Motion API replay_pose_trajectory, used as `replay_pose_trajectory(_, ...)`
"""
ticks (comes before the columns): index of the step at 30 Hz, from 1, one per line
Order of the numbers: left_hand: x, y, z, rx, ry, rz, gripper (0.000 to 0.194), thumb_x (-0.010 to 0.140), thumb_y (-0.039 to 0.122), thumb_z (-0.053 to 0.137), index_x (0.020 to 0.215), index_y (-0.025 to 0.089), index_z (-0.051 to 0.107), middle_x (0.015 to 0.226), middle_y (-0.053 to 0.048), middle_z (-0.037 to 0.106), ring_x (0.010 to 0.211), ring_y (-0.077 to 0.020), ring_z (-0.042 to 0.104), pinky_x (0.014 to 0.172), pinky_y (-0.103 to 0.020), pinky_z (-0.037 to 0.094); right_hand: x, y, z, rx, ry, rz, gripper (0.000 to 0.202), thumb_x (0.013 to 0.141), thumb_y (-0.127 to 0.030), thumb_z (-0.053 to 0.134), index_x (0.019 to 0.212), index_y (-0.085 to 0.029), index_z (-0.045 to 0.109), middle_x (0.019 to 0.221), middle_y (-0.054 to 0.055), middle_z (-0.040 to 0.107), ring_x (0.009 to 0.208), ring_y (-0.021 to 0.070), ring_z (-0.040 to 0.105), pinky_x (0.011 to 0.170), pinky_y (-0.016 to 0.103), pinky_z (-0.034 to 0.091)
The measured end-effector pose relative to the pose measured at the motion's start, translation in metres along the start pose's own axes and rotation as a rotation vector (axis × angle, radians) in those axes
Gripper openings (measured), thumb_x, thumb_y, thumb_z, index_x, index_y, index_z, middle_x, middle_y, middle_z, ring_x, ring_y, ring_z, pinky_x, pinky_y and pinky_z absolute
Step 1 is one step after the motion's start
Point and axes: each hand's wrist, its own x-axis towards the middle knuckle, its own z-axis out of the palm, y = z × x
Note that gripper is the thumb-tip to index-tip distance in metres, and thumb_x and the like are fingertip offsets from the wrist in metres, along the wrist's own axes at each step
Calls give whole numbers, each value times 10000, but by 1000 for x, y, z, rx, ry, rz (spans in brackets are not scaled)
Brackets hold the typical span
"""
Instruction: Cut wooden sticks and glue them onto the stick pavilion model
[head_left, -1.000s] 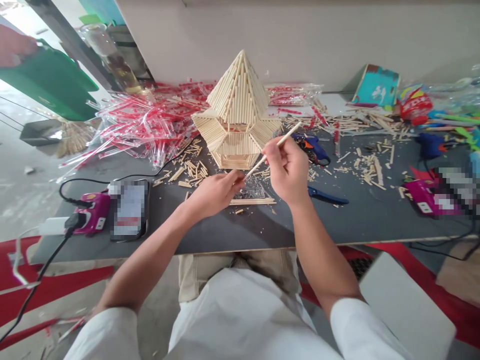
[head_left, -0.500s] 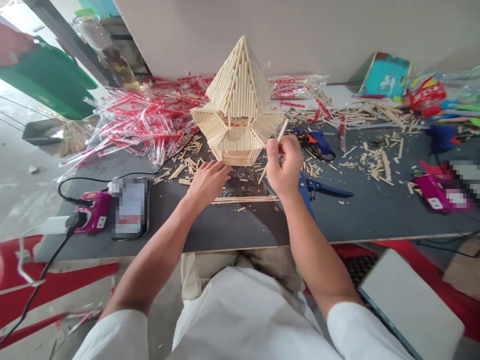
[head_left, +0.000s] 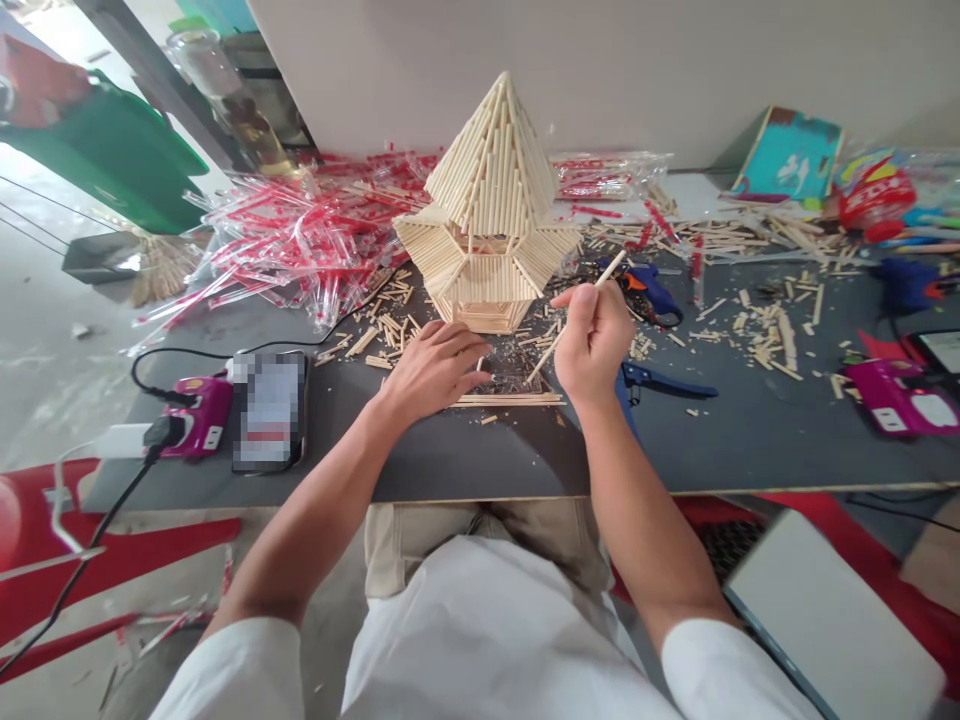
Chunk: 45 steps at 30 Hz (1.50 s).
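My right hand (head_left: 595,335) is closed around a thin wooden stick (head_left: 546,357), which slants through the fist with its lower end over a dark board (head_left: 517,368) littered with scraps. My left hand (head_left: 439,368) lies low at the board's left side, fingers stretched out and thumb apart; a short pale piece shows by its fingertips, and I cannot tell whether they touch it. Just behind stands a lantern-like model (head_left: 491,190) built of wooden sticks, with a pointed top and flared sides. Long sticks (head_left: 510,399) lie along the board's near edge.
Red-and-clear plastic wrappers (head_left: 300,240) pile up at the back left. Right of my right hand are blue cutting pliers (head_left: 667,382) and a blue glue gun (head_left: 651,290). A phone (head_left: 270,410) and a purple power strip (head_left: 196,415) with cables lie left. Stick offcuts (head_left: 776,335) are scattered right.
My right hand has drawn slightly away from the model, and the stick leans over more. The left hand's thumb has spread from its fingers. The whole view has shifted a little.
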Motion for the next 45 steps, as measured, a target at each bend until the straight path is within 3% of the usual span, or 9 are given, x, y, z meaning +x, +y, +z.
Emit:
replay_pose_trajectory(2, 2, 6, 3, -49, -4, 42, 554, 1063, 565, 550, 1426, 164, 670, 1444, -131, 700, 1398, -307, 598, 1164, -473, 447, -1, -2, 0, -2, -16, -14, 456, 1150, -423, 384, 848, -218, 658, 787, 42, 619, 779, 175, 616, 788, 361, 471)
replay_pose_trajectory(5, 5, 14, 9, -97, -54, 78, 602, 1053, 608, 535, 1406, 145, 689, 1475, -141, 682, 1436, -317, 590, 1213, -483, 438, -3, -4, 0, -6, -29, -22, 460, 1151, -439, 365, 864, -221, 651, 792, 41, 623, 774, 174, 620, 790, 360, 479)
replay_pose_trajectory(13, -4, -8, -2, -18, -23, -61, 382, 1104, 393, 534, 1015, 149, 814, 1178, -112, 816, 1236, -301, 720, 1069, -470, 544, -4, -4, 2, -18, 11, -55, 407, 1146, -414, 384, 933, -224, 674, 851, 54, 673, 807, 178, 645, 786, 359, 489)
replay_pose_trajectory(17, -8, -12, -8, 22, 59, -96, 307, 1105, 309, 526, 1063, 148, 784, 1131, -110, 803, 1135, -278, 716, 1018, -461, 537, -6, -5, 3, 40, 0, -84, 371, 1141, -386, 398, 966, -217, 679, 860, 55, 676, 828, 178, 656, 787, 356, 485)
replay_pose_trajectory(27, -4, 9, 2, -44, 14, 22, 281, 1100, 317, 532, 1129, 169, 769, 1092, -97, 793, 1101, -254, 705, 951, -399, 543, -6, -16, 4, -8, -265, -108, 366, 1094, -420, 515, 783, -231, 558, 715, 4, 569, 622, 133, 496, 665, 323, 427)
replay_pose_trajectory(31, -4, 9, 1, -95, 136, -47, 236, 1091, 286, 548, 1101, 173, 755, 1032, -81, 799, 1024, -228, 719, 914, -371, 553, -7, -16, 4, 15, -318, -105, 321, 1091, -405, 542, 825, -227, 564, 724, -10, 559, 610, 119, 493, 658, 306, 429)
replay_pose_trajectory(38, -4, -1, -17, -174, 599, -373, 168, 1049, 319, 623, 965, 204, 710, 836, -6, 728, 668, -108, 622, 650, -254, 505, -7, -14, 2, 51, -266, -119, 329, 1095, -334, 545, 782, -235, 520, 722, 2, 560, 636, 133, 497, 644, 322, 402)
replay_pose_trajectory(41, -1, -11, -27, -139, 686, -360, 193, 988, 394, 717, 1055, 218, 673, 959, -35, 709, 789, -146, 660, 723, -291, 553, -5, -15, 1, 58, -231, -120, 332, 1097, -307, 530, 773, -237, 516, 706, 3, 551, 648, 140, 507, 643, 327, 393)
replay_pose_trajectory(45, 5, -20, -38, -47, 524, -290, 609, 890, 566, 809, 1339, 214, 599, 1329, -138, 679, 1260, -305, 635, 1079, -463, 537, -4, -15, 0, 42, -225, -107, 359, 1097, -329, 520, 752, -243, 472, 681, -3, 502, 646, 144, 490, 650, 330, 395)
